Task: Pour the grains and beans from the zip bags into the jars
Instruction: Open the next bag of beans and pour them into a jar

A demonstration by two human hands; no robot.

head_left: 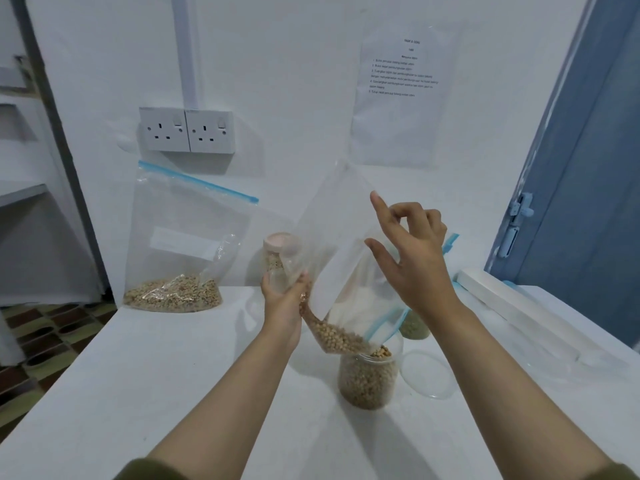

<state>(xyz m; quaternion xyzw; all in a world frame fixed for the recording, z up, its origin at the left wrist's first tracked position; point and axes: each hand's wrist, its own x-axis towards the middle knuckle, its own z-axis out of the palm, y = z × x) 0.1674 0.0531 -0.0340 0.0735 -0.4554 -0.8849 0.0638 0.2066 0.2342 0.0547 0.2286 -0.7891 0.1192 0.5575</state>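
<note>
Pouring is well under way: the open jar (367, 379) on the counter (173, 393) is close to full of pale round beans, heaped to its mouth, and the tilted zip bag (341, 271) above it has only a small wedge of beans left in its lowest corner, right at the jar's rim. By my reading this bag is nearly emptied. Much remains after it: a second zip bag (180, 244) with its blue seal still across the top stands against the wall, well to the left of the jar and behind it, with a layer of mixed grains at its bottom. A capped jar (277, 258) stands behind the open jar to the left, partly hidden by the tilted bag. Another container of greenish grains (414, 325) sits just behind the open jar on the right. The open jar's clear lid (427, 374) lies flat just to its right.

The left hand (284, 306) cups the tilted bag from below, above and left of the jar, fingers (304, 282) curled up against the plastic. The right hand (412, 258) is above the jar at the bag's upper side; thumb and some fingers look pinched on the film while the index finger points free, though the clear plastic makes the exact hold hard to see.
</note>
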